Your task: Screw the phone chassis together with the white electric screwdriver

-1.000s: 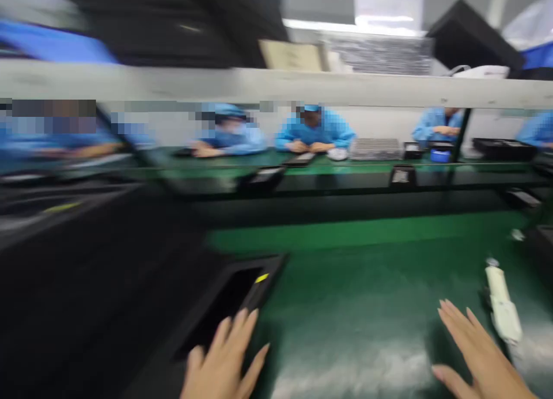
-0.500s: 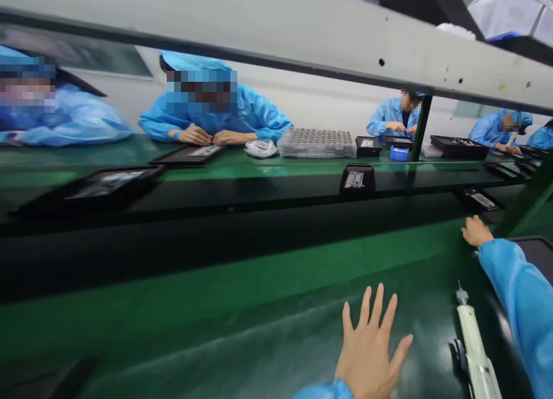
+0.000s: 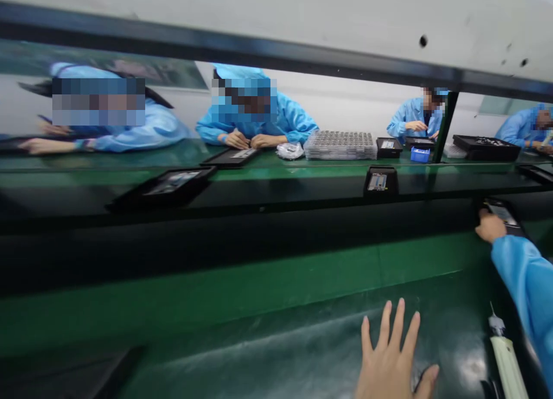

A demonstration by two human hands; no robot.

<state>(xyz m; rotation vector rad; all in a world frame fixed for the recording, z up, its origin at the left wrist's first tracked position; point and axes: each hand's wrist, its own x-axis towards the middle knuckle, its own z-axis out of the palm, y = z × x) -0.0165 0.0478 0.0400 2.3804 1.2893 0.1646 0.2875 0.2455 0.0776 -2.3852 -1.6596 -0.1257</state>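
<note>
Evidently our right hand [image 3: 491, 226] is up against a black tray [image 3: 516, 231] at the far right — its grip meets the tray's near left corner, though we cannot tell whether the fingers are clamped, since the tips are hidden. A flat device [image 3: 502, 213] lies in that tray, just beyond our knuckles. Our left hand lies palm down, its grip holding nothing and its fingers spread apart [image 3: 386, 324], over the green worktop [image 3: 259, 367]; we cannot tell whether it touches.

Around us, one pale electric screwdriver [image 3: 508, 361] lies near our right sleeve [image 3: 525, 284], tip pointing away. A dark post [image 3: 444, 127] rises beyond our right hand, and a white beam [image 3: 276, 19] crosses above, cutting off our view higher up.

Counting across, we see three more black trays on the dark strip [image 3: 294, 186] beyond us — one left, one middle, one at the right edge. Past them are four co-workers in blue, one stack of clear trays [image 3: 340, 145], one plastic bag [image 3: 290, 151] and one small blue box [image 3: 420, 155].
</note>
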